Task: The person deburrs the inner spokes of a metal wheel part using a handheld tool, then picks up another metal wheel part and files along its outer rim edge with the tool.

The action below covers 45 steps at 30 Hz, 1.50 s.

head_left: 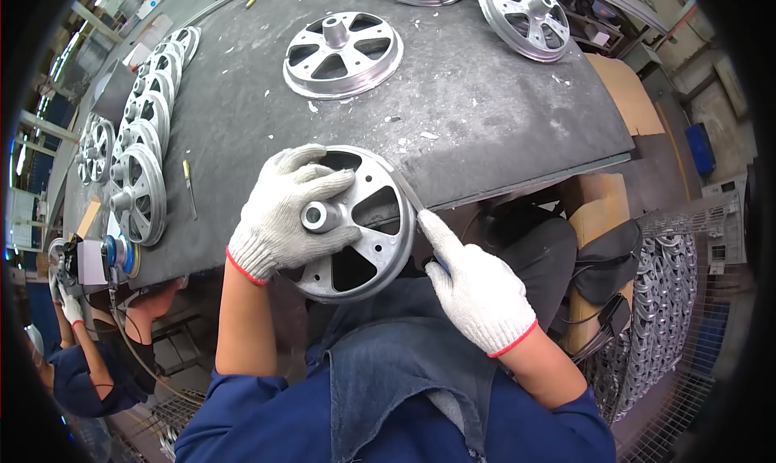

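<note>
My left hand (291, 208), in a white knitted glove with a red cuff, grips a cast metal spoked wheel (377, 249) around its hub, fingers spread over the spokes. The wheel is tilted toward me at the table's front edge, above my lap. In my right hand (485, 293), gloved the same way, is a thin flat metal file (410, 192). Its blade lies along the wheel's right rim, with my index finger stretched along it. Most of the handle is hidden in my palm.
Another wheel (343, 55) lies flat on the dark table (501, 124) among metal flakes. Several wheels (141, 192) lean in a row at left, near a yellow-handled tool (189, 188) and a blue sander (121, 255). A co-worker's gloved hand (70, 308) shows far left. A wire cage (659, 326) holds metal parts.
</note>
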### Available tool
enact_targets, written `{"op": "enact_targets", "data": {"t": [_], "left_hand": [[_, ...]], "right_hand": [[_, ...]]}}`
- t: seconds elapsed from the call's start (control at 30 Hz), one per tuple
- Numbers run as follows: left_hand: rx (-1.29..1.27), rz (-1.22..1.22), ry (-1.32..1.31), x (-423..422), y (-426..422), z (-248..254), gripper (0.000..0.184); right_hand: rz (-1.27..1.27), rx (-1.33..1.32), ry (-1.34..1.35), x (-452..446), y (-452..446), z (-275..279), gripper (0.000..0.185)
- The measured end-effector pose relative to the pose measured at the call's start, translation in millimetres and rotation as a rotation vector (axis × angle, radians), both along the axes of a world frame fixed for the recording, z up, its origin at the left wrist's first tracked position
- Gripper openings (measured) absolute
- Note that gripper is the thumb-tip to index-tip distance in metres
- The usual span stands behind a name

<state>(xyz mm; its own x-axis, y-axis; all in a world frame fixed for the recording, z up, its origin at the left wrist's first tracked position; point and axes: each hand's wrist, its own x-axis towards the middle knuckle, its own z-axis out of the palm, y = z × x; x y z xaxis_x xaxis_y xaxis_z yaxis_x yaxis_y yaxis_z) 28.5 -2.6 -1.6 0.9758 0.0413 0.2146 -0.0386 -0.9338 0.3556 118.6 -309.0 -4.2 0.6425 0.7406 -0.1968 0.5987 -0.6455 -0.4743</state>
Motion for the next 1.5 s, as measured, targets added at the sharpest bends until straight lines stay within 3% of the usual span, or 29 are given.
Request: {"op": "enact_targets", "data": {"t": [0.17, 0.27, 0.33, 0.37, 0.67, 0.73, 0.77, 0.83, 0.97, 1.27, 1.4, 1.47, 1.5], "left_hand": [[-0.088, -0.081, 0.039, 5.1, 2.4, 2.7, 0.067], [-0.094, -0.061, 0.038, 6.0, 1.6, 1.4, 0.062], [-0.067, 0.001, -0.026, 3.1, -2.7, -1.8, 0.061], [-0.045, 0.075, -0.083, -0.6, -5.2, -3.1, 0.06], [-0.055, 0.162, -0.036, -9.1, -16.1, -6.7, 0.06], [-0.049, 0.156, -0.045, -8.9, -15.2, -6.7, 0.06], [-0.071, 0.151, -0.02, -8.2, -15.3, -3.9, 0.059], [-0.094, 0.145, 0.006, -8.1, -14.9, -1.0, 0.058], [-0.126, 0.088, -0.009, -8.9, -11.8, -1.4, 0.057], [-0.146, 0.071, 0.003, -10.4, -10.8, 1.6, 0.056], [-0.139, 0.092, -0.006, -10.8, -11.0, -0.1, 0.056], [-0.137, 0.092, -0.007, -10.7, -12.1, 0.6, 0.056], [-0.136, 0.088, -0.006, -11.0, -12.1, 1.0, 0.055]], "right_hand": [[0.006, -0.054, 0.024, 0.7, 1.0, 1.8, 0.069], [0.131, 0.584, 0.102, 30.3, -2.6, -45.9, 0.084], [-0.266, 0.312, 0.982, 41.7, -2.7, 18.4, 0.093], [-0.332, 0.474, 1.163, 42.2, -10.2, 7.7, 0.094], [-0.191, 0.243, 0.833, 32.7, -1.5, 5.3, 0.077], [0.061, 0.386, 0.327, 29.7, 0.5, -17.8, 0.073], [0.063, 0.385, 0.329, 29.9, -3.5, -18.1, 0.073], [0.045, 0.123, 0.327, 28.3, -0.6, 8.3, 0.07], [0.058, -0.032, 0.219, 21.6, 2.5, 16.2, 0.069], [0.009, -0.081, 0.098, 1.1, 5.2, 10.2, 0.068], [0.002, 0.0, 0.166, 4.1, 2.5, 5.7, 0.07], [-0.083, 0.275, 0.584, 14.7, 1.4, 1.8, 0.073], [-0.229, 0.158, 0.88, 20.8, 7.2, 27.5, 0.074]]}}
